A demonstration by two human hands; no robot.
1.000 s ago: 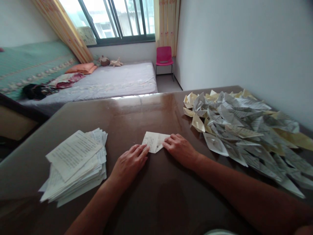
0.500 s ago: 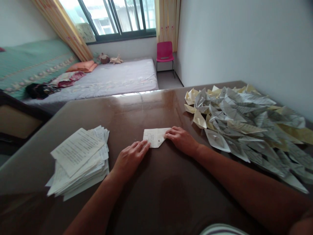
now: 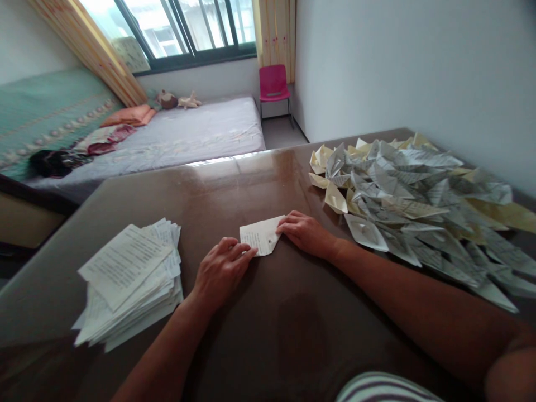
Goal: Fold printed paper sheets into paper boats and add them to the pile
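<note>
A small folded sheet of printed paper [image 3: 260,233] lies on the brown table, with one slanted corner at its lower right. My left hand [image 3: 221,271] is at its lower left edge, thumb and fingertips closed on the paper there. At the upper right corner, my right hand [image 3: 304,231] pinches the sheet with its fingers together. The undersides of both grips are hidden. Left of my left hand sits a stack of loose printed sheets [image 3: 129,273]. A heap of folded paper boats [image 3: 397,195], white and yellowish, covers the table to the right of my right hand.
The glossy table [image 3: 201,206] reaches towards a bed [image 3: 209,125] with soft toys and an orange pillow. Beyond its far edge stand a pink chair [image 3: 274,84] and a window. A white wall [image 3: 397,67] runs along the right side.
The view has shifted slightly. The folded paper has tilted, its left side nearer to me, and the fingers of my left hand have lifted and bent a little. My right hand keeps its corner.
</note>
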